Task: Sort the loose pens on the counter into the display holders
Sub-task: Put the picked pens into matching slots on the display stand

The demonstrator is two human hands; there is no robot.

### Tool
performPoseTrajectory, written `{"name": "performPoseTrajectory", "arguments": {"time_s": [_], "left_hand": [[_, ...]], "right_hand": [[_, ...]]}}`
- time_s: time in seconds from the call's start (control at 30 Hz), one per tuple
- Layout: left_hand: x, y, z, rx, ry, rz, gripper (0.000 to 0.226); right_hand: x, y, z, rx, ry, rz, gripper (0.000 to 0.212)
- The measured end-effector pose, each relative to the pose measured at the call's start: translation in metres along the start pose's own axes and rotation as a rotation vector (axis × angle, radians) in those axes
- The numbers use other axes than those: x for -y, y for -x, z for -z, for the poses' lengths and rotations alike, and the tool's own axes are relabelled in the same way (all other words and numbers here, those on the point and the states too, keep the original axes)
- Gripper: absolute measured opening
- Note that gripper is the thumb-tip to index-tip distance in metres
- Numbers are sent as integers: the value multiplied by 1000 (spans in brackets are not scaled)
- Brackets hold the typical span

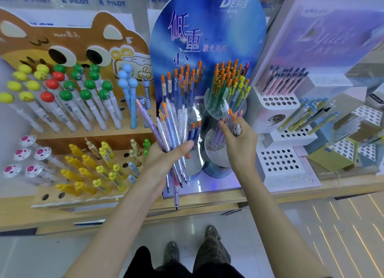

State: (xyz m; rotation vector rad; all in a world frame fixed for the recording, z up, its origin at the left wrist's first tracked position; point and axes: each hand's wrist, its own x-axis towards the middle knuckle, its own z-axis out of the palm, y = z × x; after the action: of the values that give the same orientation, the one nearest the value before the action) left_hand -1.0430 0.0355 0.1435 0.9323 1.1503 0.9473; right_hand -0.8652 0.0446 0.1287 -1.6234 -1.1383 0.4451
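Hands full of stock at a stationery counter: the person's left hand (166,159), just toward nine o'clock from centre, curls its thumb and fingers round a fanned bundle of pens (166,123), clear and lilac barrels with orange caps pointing to twelve o'clock and tips hanging toward six. The right hand (239,140), just toward three o'clock from centre, grips a smaller clutch of pens (233,119), held upright at the near edge of a clear round holder (209,109); whether the two touch cannot be told. That holder, crowded with green and yellow pens (230,80) capped in orange, belongs to the blue display stand (207,28) rising toward twelve o'clock, where a second group of blue pens (182,80) stands at about eleven. A brown animal-faced display (68,38) fills the nine-to-ten o'clock side with ball-topped pens (62,84) above and yellow pens (89,169) below. A white perforated holder (278,103) sits at three o'clock on the wooden counter (291,191). Shoes (212,234) show at six o'clock
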Motion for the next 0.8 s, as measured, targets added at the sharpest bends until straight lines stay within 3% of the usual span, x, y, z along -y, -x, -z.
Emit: {"name": "performPoseTrajectory", "arguments": {"time_s": [0.17, 0.23, 0.37, 0.43, 0.53, 0.63, 0.8], "left_hand": [[1, 2, 6, 13, 4, -5, 17], [3, 3, 9, 15, 4, -8, 3], [5, 8, 13, 56, -28, -25, 3], [6, 11, 15, 88, -77, -33, 16], [5, 15, 19, 163, -171, -60, 12], [5, 19, 25, 192, -232, -22, 12], [5, 23, 38, 204, -274, -21, 12]], "right_hand": [[13, 15, 7, -62, -206, 16, 4], [23, 20, 9, 40, -342, -31, 5], [40, 29, 2, 271, -573, -172, 12], [47, 30, -1, 354, -574, -191, 12], [57, 24, -2, 487, -573, -205, 5], [63, 16, -6, 655, -509, -195, 25], [67, 15, -20, 735, -306, -139, 17]]}}
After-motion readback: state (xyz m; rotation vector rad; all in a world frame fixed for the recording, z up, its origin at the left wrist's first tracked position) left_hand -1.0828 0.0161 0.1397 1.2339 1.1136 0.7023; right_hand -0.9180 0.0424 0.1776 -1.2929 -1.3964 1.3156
